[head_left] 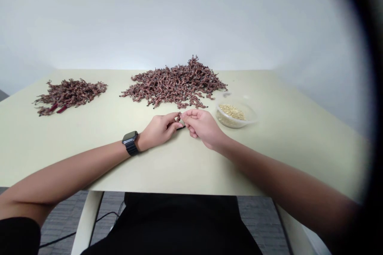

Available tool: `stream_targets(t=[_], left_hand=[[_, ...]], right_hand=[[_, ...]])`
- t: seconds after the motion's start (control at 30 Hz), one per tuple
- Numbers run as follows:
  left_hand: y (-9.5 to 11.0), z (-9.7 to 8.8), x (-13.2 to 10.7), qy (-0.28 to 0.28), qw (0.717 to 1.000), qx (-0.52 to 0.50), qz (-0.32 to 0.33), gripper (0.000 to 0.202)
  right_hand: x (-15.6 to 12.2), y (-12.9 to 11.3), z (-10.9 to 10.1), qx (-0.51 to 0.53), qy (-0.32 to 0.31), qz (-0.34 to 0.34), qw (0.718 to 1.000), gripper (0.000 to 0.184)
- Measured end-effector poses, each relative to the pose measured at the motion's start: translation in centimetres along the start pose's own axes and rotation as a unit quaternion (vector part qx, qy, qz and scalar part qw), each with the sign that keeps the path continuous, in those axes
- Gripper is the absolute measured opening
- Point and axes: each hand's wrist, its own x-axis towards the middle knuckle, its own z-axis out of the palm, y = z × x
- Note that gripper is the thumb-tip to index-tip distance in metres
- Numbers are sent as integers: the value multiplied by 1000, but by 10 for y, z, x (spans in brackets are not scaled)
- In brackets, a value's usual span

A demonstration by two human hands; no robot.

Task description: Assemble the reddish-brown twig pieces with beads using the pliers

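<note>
My left hand (160, 128) and my right hand (201, 126) meet over the middle of the pale table (89, 155). Both pinch one small reddish-brown dried pod (178, 117) between their fingertips. A dark smartwatch (131, 142) sits on my left wrist. Just beyond the hands lies a large heap of the same dried pods (176, 83). A clear plastic bowl (235, 114) with pale small seeds stands right of my right hand.
A smaller pile of dried pods (68, 95) lies at the table's far left. A plain white wall rises behind the table. Below the near edge are my dark-clothed lap, a white table leg (86, 219) and a cable on grey floor.
</note>
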Motion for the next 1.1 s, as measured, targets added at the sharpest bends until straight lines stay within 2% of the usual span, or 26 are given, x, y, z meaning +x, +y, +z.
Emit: stream_targets(t=[0.1,0.27,0.4,0.47,0.57,0.7,0.77,0.87,0.93,0.97,1.03,1.1], left_hand=[[1,-1,1,3,1000,-1,-5,26],[2,-3,2,0,999,-35,-19,26],[3,-3,3,-21,993,-107,-47,27],[3,-3,4,-39,985,-152,-70,30],[4,-5,5,-64,971,-211,-87,36],[4,-7,5,-87,961,-245,-95,41],[4,-8,5,-92,958,-253,-99,42],[5,-7,4,-92,956,-259,-102,43],[5,-6,4,-85,958,-254,-104,43],[5,-5,3,-77,960,-247,-104,42],[6,-3,3,-58,968,-220,-103,39],[7,-2,2,-33,979,-175,-95,34]], right_hand=[[0,-3,-2,33,-23,9,999,25],[1,-2,-7,10,-34,-12,999,30],[4,0,-12,-57,-37,-50,996,29],[5,0,-14,-111,-36,-94,989,25],[6,-1,-19,-235,-24,-202,950,16],[9,-3,-28,-390,-53,-331,858,16],[11,-4,-32,-427,-73,-363,825,19],[12,-4,-34,-454,-81,-369,807,18],[11,-3,-31,-445,-68,-355,819,16],[10,-2,-28,-429,-56,-341,835,14],[7,-1,-20,-367,-24,-293,883,11],[4,0,-13,-271,-5,-209,940,13]])
